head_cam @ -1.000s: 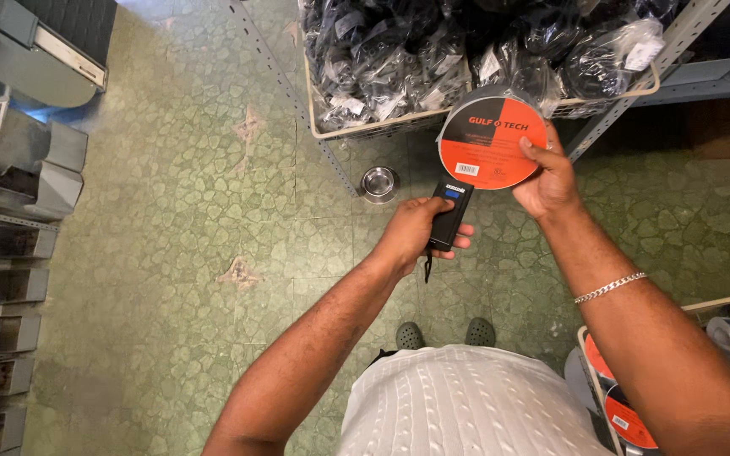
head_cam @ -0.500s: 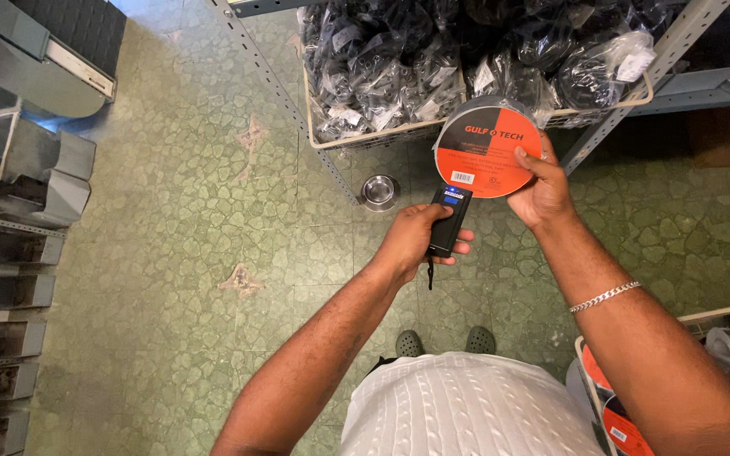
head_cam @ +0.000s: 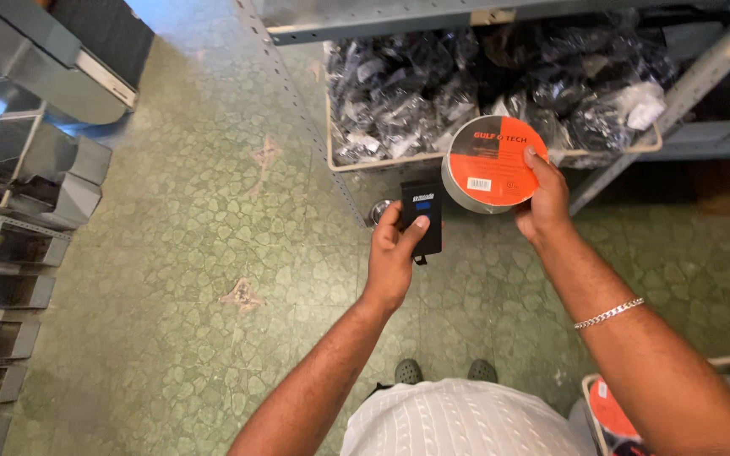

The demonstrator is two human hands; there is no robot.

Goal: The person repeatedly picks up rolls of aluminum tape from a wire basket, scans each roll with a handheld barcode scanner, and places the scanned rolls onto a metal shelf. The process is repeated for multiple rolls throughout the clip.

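My right hand [head_cam: 542, 198] grips a round roll of silver tape [head_cam: 489, 164] with an orange and black label, held upright with its face towards me. My left hand [head_cam: 395, 253] holds a small black handheld scanner [head_cam: 422, 216] with a blue button, thumb on its face. The scanner sits just left of and below the roll, its top near the roll's white barcode sticker. A silver bracelet [head_cam: 608, 313] hangs on my right wrist.
A grey metal shelf [head_cam: 466, 13] ahead holds a tray [head_cam: 433, 157] full of black parts in clear bags. Sheet-metal ducts [head_cam: 35, 127] are stacked on racks at the left. A box [head_cam: 618, 405] with orange items sits at the lower right. The floor is green patterned vinyl.
My left hand has turned the scanner up so its face shows. The roll has tilted slightly, and the view has moved closer to the shelf.
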